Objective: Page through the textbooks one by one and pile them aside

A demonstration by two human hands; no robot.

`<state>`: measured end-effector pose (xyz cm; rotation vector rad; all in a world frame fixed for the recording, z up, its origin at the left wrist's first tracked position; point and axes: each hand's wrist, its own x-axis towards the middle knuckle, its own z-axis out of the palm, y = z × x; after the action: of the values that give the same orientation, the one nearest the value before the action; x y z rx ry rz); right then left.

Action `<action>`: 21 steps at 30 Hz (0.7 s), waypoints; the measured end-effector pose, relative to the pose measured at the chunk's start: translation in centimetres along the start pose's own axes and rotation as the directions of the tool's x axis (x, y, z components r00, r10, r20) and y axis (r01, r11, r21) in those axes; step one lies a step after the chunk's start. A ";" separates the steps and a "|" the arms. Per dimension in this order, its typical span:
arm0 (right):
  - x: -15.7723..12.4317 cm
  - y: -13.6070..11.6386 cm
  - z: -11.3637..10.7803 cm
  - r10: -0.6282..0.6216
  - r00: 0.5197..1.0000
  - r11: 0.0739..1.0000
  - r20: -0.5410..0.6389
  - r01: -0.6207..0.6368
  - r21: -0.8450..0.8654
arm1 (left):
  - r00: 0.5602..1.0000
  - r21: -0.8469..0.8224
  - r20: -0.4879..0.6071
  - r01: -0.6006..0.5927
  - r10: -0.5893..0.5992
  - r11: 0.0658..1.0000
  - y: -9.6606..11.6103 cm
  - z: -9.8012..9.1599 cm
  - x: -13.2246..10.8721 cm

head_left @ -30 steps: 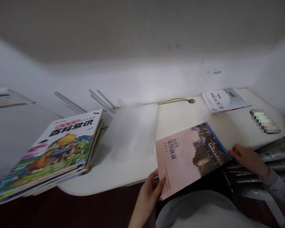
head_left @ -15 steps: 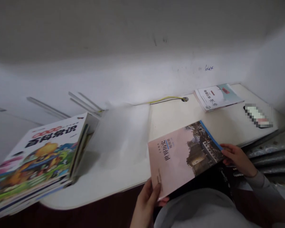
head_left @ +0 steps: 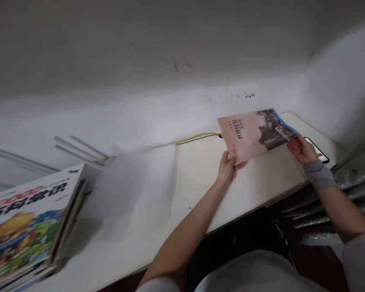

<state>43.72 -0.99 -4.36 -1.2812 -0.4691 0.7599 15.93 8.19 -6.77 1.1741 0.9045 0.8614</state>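
Both hands were clasped on the pink book point(head_left: 246, 136) — neither was free. The left hand point(head_left: 226, 167) pinched its near left corner, thumb on the cover and a fingertip showing beneath; the right hand point(head_left: 304, 150) gripped the opposite near corner, at the photo end.

Key relation: the cover lay between the two sets of fingers and beyond them, away from the wearer's body. No hand was nearer than the other, since both touched it. Its long axis ran roughly from the left fingers to the right ones, the near edge rising toward the right.

Pointing: the plain pink title end faced the left fingers' side; the blue-edged end faced the right. The title ran across that axis, turned sideways to the viewer. Book above the white desk point(head_left: 200, 178) in view — contact with it could not be told. Just beside the right fingers, outward, lay a phone point(head_left: 320, 154), partly covered by that hand.
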 end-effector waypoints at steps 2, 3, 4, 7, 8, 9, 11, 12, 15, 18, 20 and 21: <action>2.4 1.1 0.8 0.113 0.993 0.993 -0.020 -0.112 0.023 | 0.999 0.238 0.012 0.027 -0.031 0.971 -0.7 2.8 3.7; 3.3 1.8 1.2 0.165 0.985 0.986 -0.048 -0.165 0.015 | 0.999 0.289 0.027 0.031 -0.041 0.957 -1.0 3.9 5.1; 4.1 2.5 1.6 0.203 0.976 0.979 -0.079 -0.204 -0.006 | 0.998 0.348 0.033 0.034 -0.049 0.937 -1.1 4.7 6.2; 6.4 3.8 2.4 0.205 0.966 0.974 -0.159 -0.218 -0.067 | 0.998 0.507 0.034 0.029 -0.053 0.862 -0.7 5.8 8.7; 7.1 3.9 2.6 0.185 0.967 0.976 -0.174 -0.201 -0.081 | 0.999 0.567 0.025 0.023 -0.045 0.824 -0.4 5.9 9.4; 7.8 3.9 2.7 0.164 0.969 0.978 -0.186 -0.185 -0.098 | 0.999 0.624 0.016 0.017 -0.035 0.781 0.0 5.8 9.9; 9.0 3.6 2.7 0.122 0.972 0.979 -0.199 -0.151 -0.138 | 1.000 0.720 0.001 0.010 -0.015 0.694 0.6 5.5 10.8; 9.5 3.5 2.7 0.105 0.974 0.977 -0.200 -0.139 -0.161 | 1.000 0.758 -0.002 0.008 -0.011 0.652 0.9 5.3 11.1; 10.6 3.3 2.7 0.070 0.982 0.961 -0.178 -0.114 -0.252 | 1.000 0.837 0.007 -0.001 -0.009 0.547 1.1 5.1 11.5; 11.0 3.2 2.3 0.041 0.992 0.917 -0.116 -0.083 -0.390 | 0.999 0.885 0.031 -0.032 0.009 0.464 0.8 5.2 11.2; 11.1 2.9 1.8 0.011 0.998 0.863 -0.056 -0.038 -0.504 | 0.998 0.907 0.052 -0.059 0.028 0.416 0.7 5.1 10.7; 11.0 2.6 1.6 -0.017 1.000 0.825 -0.017 0.004 -0.565 | 0.997 0.916 0.064 -0.074 0.039 0.394 0.8 4.9 10.4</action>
<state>49.42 8.34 -7.58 -1.8385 -0.7191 0.6126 24.44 15.95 -6.62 2.2034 1.3947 0.3041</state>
